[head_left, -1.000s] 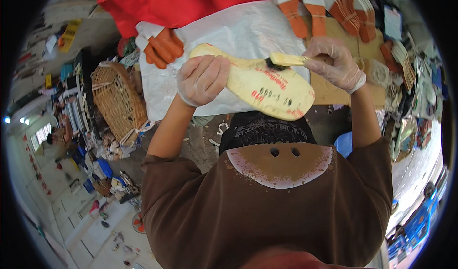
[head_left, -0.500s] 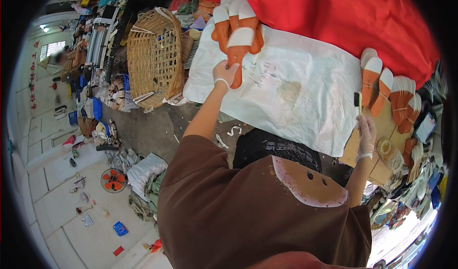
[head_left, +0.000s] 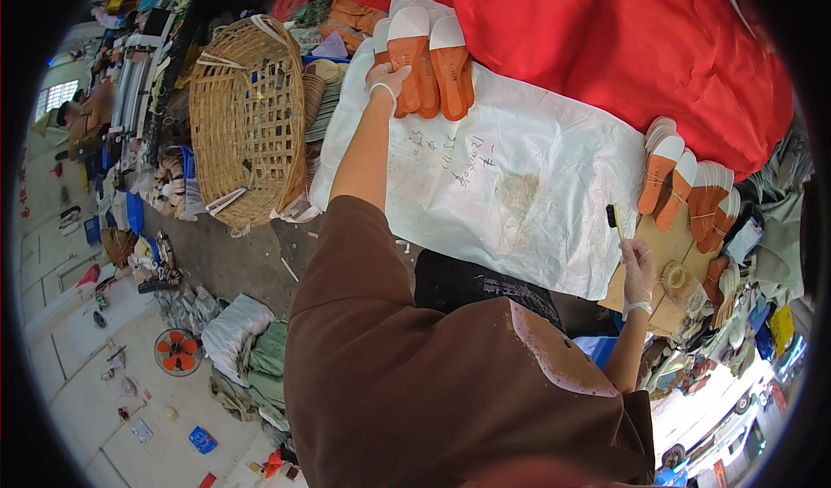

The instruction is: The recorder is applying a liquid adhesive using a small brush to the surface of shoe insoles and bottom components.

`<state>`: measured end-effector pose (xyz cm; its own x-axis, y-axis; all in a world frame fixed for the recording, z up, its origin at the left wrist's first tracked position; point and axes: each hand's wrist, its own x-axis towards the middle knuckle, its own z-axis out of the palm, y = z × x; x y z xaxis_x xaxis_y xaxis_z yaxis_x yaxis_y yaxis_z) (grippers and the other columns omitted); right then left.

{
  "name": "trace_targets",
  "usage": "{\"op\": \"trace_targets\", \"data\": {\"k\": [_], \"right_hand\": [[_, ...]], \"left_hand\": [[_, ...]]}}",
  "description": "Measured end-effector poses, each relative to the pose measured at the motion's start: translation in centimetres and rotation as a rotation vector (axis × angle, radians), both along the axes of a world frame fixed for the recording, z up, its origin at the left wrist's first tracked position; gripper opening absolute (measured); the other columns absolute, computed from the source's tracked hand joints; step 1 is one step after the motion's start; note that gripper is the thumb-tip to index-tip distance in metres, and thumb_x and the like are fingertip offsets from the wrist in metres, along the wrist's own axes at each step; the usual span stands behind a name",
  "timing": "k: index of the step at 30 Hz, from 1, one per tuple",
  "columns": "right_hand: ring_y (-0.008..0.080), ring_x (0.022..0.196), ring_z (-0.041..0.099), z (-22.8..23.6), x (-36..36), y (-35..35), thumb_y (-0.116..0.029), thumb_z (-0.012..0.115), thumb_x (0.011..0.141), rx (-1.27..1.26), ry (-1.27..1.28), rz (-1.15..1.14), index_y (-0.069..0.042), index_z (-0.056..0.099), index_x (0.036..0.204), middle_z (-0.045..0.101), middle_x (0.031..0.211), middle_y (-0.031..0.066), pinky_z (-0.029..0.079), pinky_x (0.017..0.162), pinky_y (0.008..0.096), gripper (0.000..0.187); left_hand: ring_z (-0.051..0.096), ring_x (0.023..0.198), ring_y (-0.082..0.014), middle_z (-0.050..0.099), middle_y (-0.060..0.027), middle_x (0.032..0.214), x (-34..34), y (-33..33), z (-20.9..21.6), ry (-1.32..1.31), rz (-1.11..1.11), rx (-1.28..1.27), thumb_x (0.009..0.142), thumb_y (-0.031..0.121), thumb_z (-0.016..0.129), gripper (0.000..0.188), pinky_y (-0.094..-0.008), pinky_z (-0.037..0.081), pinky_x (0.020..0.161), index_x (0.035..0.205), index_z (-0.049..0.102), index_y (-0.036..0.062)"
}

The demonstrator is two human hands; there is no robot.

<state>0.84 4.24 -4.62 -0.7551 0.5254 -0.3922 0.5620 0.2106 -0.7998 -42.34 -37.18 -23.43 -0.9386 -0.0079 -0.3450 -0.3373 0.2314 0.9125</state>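
At the back left of the white sheet, my gloved left hand [head_left: 387, 79] grips the narrow lower part of a shoe insole [head_left: 407, 48], brown with a white forepart. It lies over a fanned pile of like insoles [head_left: 448, 68], thumb on top; the fingers beneath are mostly hidden. Near the sheet's right edge, my gloved right hand [head_left: 639, 273] is closed round the pale handle of a small brush [head_left: 615, 220]. Its black bristles stand above the white sheet [head_left: 545, 228], apart from any insole.
Bundled insoles [head_left: 662, 172] stand at the right, beside cardboard [head_left: 662, 241] and a roll of clear tape [head_left: 679, 284]. Red cloth [head_left: 606, 55] covers the back. A wicker basket [head_left: 247, 124] stands left of the sheet. An orange-bladed fan [head_left: 178, 352] is at the far left.
My left hand has carried the insole away from me, from the sheet onto the pile. My right hand has moved a little nearer to me with the brush. The view has shifted slightly.
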Motion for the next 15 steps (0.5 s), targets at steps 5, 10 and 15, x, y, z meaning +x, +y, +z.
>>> {"op": "trace_targets", "data": {"k": [5,10,15], "right_hand": [[0.0057,0.067,0.044,1.0,-0.4,-0.8,-0.021,0.063,0.092,0.064,-0.037,0.004,-0.004,0.063,0.088,0.051,0.071,-0.005,0.036,0.061,0.0222,0.018],[0.0105,0.067,0.051,0.7,-0.4,-0.7,-0.026,0.065,0.089,0.197,-0.123,0.056,-0.003,0.064,0.086,0.057,0.071,0.0027,0.043,0.063,0.0277,0.023],[0.015,0.066,0.055,1.7,-1.1,-1.6,-0.031,0.065,0.088,0.218,-0.144,0.081,-0.005,0.067,0.089,0.06,0.07,0.0052,0.044,0.064,0.0304,0.027]], "left_hand": [[0.067,0.083,-0.0242,0.071,-0.0096,0.091,-0.5,0.4,-1.5,0.094,-0.029,-0.462,0.078,0.023,0.076,0.028,-0.0351,0.051,0.076,0.097,0.071,0.0035],[0.06,0.101,-0.034,0.062,-0.0156,0.108,0.6,2.3,-0.6,0.406,0.289,-0.7,0.052,0.026,0.092,0.077,-0.0442,0.046,0.09,0.114,0.053,0.0042],[0.061,0.095,-0.0324,0.06,-0.0161,0.103,-0.1,0.5,0.9,0.291,0.391,-0.561,0.061,0.019,0.087,0.068,-0.0407,0.049,0.087,0.114,0.048,0.0015]]}}
